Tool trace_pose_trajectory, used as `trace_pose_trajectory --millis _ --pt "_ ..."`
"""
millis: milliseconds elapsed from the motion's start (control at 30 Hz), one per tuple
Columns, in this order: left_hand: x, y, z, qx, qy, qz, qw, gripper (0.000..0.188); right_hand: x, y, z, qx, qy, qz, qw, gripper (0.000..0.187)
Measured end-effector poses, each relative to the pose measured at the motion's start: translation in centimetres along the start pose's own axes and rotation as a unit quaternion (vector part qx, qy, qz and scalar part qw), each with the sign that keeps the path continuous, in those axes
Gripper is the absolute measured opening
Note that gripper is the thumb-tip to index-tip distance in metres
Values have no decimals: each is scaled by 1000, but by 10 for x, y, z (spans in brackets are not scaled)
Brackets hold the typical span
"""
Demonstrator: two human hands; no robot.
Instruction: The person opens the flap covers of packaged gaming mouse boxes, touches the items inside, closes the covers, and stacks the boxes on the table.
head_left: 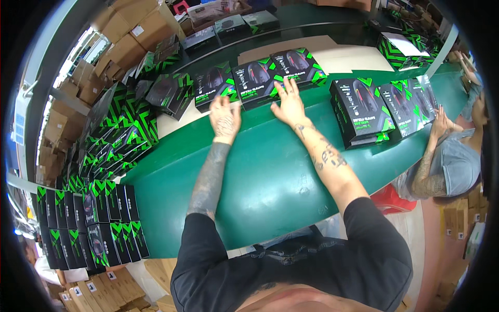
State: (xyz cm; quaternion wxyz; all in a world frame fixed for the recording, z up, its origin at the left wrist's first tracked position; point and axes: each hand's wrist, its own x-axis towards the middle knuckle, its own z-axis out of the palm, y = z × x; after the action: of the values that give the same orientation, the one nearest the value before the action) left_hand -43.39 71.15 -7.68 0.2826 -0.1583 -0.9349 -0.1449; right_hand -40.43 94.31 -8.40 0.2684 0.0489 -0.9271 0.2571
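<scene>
Black-and-green gaming mouse boxes lie in a row across the green table, ahead of me. My left hand is at the near edge of the leftmost box, its fingers apart and a little blurred; I cannot tell whether they touch it. Spread fingers of my right hand rest at the near side where the middle box and the right box meet. Neither hand grips anything. Further left, another mouse box lies tilted. To my right stand more boxes in low stacks.
Tall piles of mouse boxes line the left, with a neat stack at the table's left end. A co-worker sits at the right by a red stool. Brown cartons rise at the back left. Flat cardboard lies behind the row.
</scene>
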Motion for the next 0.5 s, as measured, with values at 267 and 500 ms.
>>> trace_pose_trajectory --millis 267,500 --pt "10 46 -23 -369 -93 -366 849 66 17 -66 -13 315 154 145 925 43" --pt "-46 16 -88 -708 -119 -400 569 20 -62 -106 -84 477 -58 90 872 39"
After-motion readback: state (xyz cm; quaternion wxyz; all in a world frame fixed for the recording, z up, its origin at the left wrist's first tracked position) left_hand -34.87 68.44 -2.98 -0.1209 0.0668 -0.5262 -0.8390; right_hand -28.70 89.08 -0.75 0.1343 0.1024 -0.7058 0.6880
